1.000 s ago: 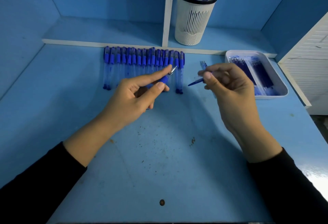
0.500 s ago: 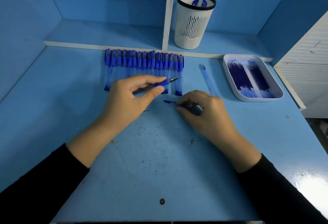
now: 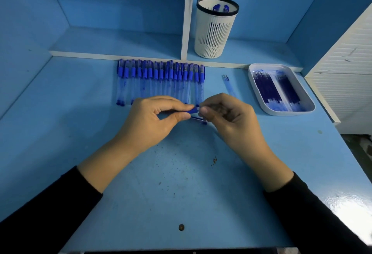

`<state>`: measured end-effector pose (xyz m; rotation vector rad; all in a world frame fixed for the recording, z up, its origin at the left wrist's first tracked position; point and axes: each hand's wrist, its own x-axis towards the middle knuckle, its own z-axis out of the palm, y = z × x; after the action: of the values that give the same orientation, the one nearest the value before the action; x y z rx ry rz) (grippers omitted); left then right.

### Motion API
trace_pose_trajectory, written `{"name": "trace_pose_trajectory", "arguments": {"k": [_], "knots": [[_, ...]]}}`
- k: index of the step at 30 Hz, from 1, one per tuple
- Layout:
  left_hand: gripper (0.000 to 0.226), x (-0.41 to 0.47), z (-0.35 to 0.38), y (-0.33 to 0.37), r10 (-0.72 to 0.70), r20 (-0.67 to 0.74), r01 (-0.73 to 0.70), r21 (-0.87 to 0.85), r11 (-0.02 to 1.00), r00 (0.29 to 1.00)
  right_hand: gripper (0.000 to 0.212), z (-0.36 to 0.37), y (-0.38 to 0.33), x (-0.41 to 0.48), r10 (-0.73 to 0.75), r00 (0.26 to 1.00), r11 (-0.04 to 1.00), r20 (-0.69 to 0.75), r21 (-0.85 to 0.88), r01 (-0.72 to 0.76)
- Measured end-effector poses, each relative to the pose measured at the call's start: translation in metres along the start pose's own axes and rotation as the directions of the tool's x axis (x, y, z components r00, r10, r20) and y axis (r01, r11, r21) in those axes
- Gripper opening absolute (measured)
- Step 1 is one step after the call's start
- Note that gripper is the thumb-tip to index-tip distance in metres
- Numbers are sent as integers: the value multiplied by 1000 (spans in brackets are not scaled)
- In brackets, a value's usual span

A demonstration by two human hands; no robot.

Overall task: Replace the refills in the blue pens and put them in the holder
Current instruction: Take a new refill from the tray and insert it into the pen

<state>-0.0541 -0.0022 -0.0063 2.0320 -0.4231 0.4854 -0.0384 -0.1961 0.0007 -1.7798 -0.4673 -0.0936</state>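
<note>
Head view. Blue table (image 3: 181,183), dirt-specked. Back shelf with white divider (image 3: 188,12); holder (image 3: 215,32) to its right, two pens inside. Along the table's back edge: row of pens (image 3: 161,80). At right: tray (image 3: 281,111) holding refills (image 3: 267,88). Mid-table: pen (image 3: 192,110), pinched by left hand (image 3: 149,121); right hand (image 3: 231,118) pinches its tip.

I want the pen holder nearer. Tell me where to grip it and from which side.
Grip the white holder round its slotted wall, mid-height, coming from the front-right. It stands upright and round, and the white divider stands close on its left, so that side looks cramped.
</note>
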Motion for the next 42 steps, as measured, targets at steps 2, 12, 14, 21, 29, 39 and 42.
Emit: {"name": "trace_pose_trajectory", "arguments": {"k": [2, 12, 14, 21, 29, 39, 42], "knots": [[24, 0, 0, 1, -13, -3, 13, -16, 1000, 1000, 5, -1, 0, -1, -43, 999, 998, -6, -38, 42], [18, -1, -1, 2, -104, 49, 109, -115, 987, 993, 18, -2, -5, -2, -93, 996, 996, -6, 8, 93], [17, -1, -1, 1, -98, 49, 103, -92, 990, 994, 16, -2, -5, -1, -47, 999, 999, -4, -24, 47], [19, -1, 0, -2, -77, 32, 78, -53, 996, 997, 15, -2, -1, 1, -3, 999, 1000, 49, 8, 3], [17, -2, 0, -2, -52, 37, 54, -31, 998, 998, 17, -5, -2, 1, 80, 994, 994, 78, 69, -86], [17, -1, -1, -1, -37, 34, 37, -20, 999, 999, 24, -4, -4, 1, 155, 986, 984, 68, 73, -160], [16, -1, -2, -1, -61, 36, 62, -27, 998, 998, 7, -5, -3, 1, 127, 990, 991, 69, 29, -129]]}}
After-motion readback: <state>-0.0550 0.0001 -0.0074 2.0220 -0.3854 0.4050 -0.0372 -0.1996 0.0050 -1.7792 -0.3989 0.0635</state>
